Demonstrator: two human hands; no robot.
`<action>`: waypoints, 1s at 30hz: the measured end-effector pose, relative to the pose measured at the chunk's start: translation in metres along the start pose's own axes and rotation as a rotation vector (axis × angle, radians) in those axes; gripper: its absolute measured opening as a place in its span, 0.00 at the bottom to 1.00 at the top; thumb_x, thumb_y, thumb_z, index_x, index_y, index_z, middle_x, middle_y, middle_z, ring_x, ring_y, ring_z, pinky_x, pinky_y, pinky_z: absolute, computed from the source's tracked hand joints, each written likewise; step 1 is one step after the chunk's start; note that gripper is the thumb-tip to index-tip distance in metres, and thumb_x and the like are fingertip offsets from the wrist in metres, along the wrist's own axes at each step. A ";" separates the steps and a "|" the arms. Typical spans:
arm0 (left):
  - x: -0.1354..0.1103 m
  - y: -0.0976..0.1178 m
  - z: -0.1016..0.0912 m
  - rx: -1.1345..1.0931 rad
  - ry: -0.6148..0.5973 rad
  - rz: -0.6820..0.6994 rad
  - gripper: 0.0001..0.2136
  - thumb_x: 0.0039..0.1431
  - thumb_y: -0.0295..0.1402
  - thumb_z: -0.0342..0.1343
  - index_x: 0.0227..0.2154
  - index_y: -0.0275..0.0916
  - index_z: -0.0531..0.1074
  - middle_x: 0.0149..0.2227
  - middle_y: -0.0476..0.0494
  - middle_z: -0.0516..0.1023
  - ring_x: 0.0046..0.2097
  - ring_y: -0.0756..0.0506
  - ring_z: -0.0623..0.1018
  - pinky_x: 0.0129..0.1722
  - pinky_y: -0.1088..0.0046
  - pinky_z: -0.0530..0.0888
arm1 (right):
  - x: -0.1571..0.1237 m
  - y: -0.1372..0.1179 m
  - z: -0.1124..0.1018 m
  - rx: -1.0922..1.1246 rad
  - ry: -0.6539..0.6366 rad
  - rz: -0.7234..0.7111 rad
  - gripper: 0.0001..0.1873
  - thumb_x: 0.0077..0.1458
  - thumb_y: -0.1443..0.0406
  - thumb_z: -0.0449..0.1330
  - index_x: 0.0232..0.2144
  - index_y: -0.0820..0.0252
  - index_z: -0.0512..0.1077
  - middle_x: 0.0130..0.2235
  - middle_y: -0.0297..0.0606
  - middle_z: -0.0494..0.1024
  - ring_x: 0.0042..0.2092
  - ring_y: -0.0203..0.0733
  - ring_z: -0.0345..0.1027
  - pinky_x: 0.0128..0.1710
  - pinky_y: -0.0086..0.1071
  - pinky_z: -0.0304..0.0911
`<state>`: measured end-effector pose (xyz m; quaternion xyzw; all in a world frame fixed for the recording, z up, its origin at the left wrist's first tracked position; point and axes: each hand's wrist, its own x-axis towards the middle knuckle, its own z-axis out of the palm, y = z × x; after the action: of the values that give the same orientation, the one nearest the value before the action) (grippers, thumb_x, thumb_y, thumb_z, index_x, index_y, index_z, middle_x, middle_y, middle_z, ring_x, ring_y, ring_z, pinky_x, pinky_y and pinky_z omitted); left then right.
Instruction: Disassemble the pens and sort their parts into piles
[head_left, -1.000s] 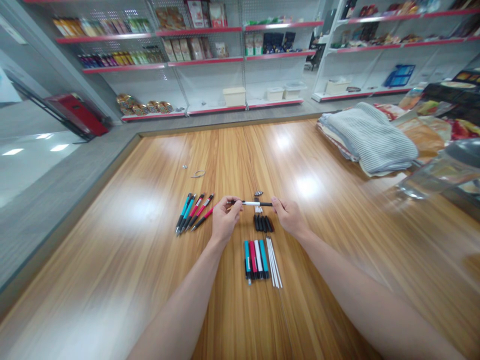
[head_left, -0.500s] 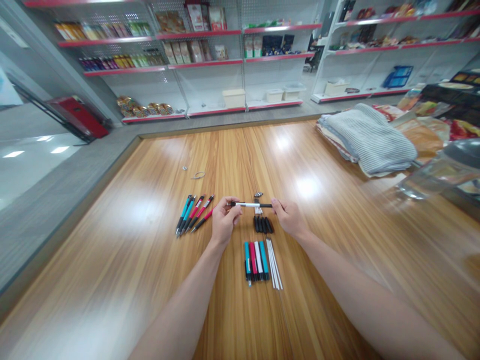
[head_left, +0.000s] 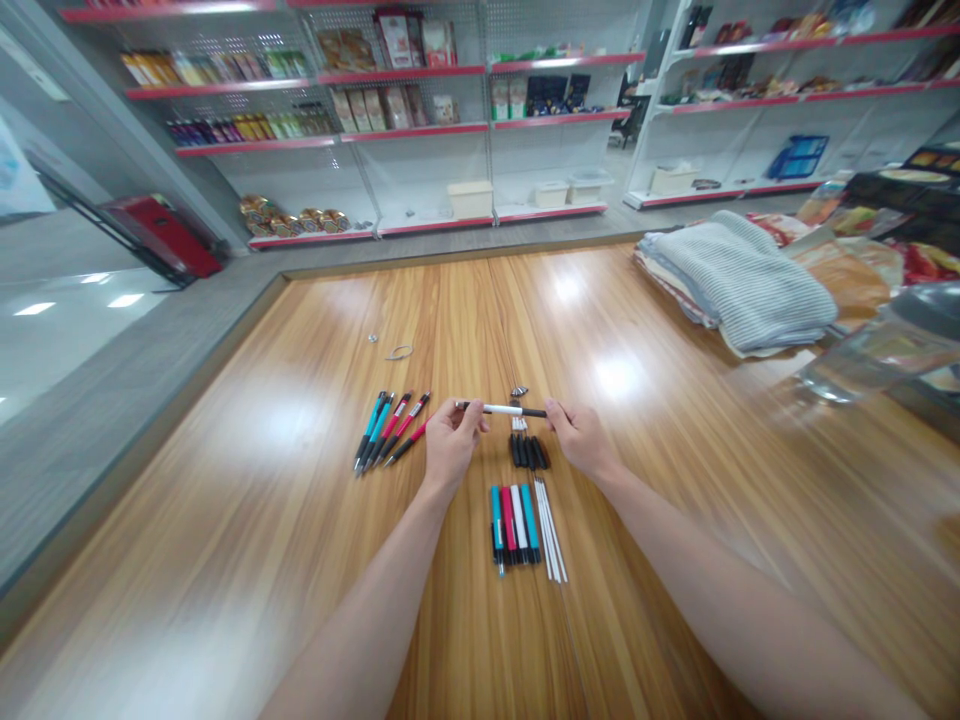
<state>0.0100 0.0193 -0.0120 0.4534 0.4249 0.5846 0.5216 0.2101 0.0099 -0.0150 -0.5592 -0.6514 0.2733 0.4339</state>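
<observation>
A white-barrelled pen (head_left: 504,409) with black ends is stretched level between my hands above the table. My left hand (head_left: 450,440) pinches its clip end, and my right hand (head_left: 577,435) grips the black tip end. Just below lie several black pen grips (head_left: 529,451) in a row. Nearer to me are coloured pen barrels (head_left: 514,525) in blue, red and white, beside several thin white refills (head_left: 551,530). Beyond the pen sit small metal tips (head_left: 519,391) and white small parts (head_left: 519,424). Left of my left hand are whole pens, blue ones (head_left: 373,432) and red ones (head_left: 403,428).
On the wooden table (head_left: 225,520) a thin ring-shaped band (head_left: 399,352) and a tiny metal piece (head_left: 372,338) lie farther off. Folded striped cloth (head_left: 750,280) and a clear jug (head_left: 862,355) stand at the right. Shelves (head_left: 412,130) line the back beyond the table.
The fingers of my left hand have shifted on the pen's clip end, the thumb now over it. The pen stays between both hands; the laid-out parts look unmoved.
</observation>
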 end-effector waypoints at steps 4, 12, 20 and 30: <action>0.000 0.001 0.000 0.017 0.010 0.004 0.14 0.56 0.43 0.58 0.28 0.36 0.67 0.21 0.52 0.69 0.17 0.57 0.61 0.15 0.82 0.54 | 0.001 0.001 0.000 0.002 -0.003 0.001 0.28 0.62 0.51 0.46 0.18 0.61 0.64 0.17 0.31 0.60 0.21 0.34 0.56 0.23 0.29 0.48; -0.004 0.006 -0.002 -0.077 -0.186 -0.011 0.13 0.55 0.36 0.60 0.42 0.36 0.72 0.26 0.49 0.72 0.18 0.58 0.63 0.18 0.81 0.57 | 0.000 0.000 0.000 0.133 -0.134 -0.069 0.26 0.62 0.51 0.46 0.21 0.62 0.66 0.21 0.31 0.64 0.24 0.33 0.58 0.27 0.28 0.52; -0.002 0.003 0.000 -0.096 -0.077 -0.067 0.13 0.51 0.38 0.62 0.33 0.32 0.76 0.21 0.50 0.70 0.17 0.58 0.60 0.15 0.80 0.51 | 0.000 0.000 -0.001 0.089 -0.136 -0.089 0.22 0.61 0.53 0.50 0.27 0.63 0.73 0.22 0.32 0.66 0.25 0.34 0.59 0.27 0.28 0.52; 0.004 0.006 -0.003 -0.202 0.038 -0.113 0.15 0.49 0.40 0.63 0.33 0.32 0.73 0.21 0.52 0.70 0.15 0.59 0.59 0.13 0.82 0.52 | 0.001 -0.001 0.002 0.170 -0.057 -0.043 0.17 0.58 0.54 0.55 0.32 0.61 0.73 0.28 0.36 0.73 0.30 0.37 0.65 0.29 0.29 0.58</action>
<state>0.0055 0.0226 -0.0067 0.3626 0.3985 0.6028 0.5886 0.2082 0.0109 -0.0150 -0.4982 -0.6497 0.3339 0.4670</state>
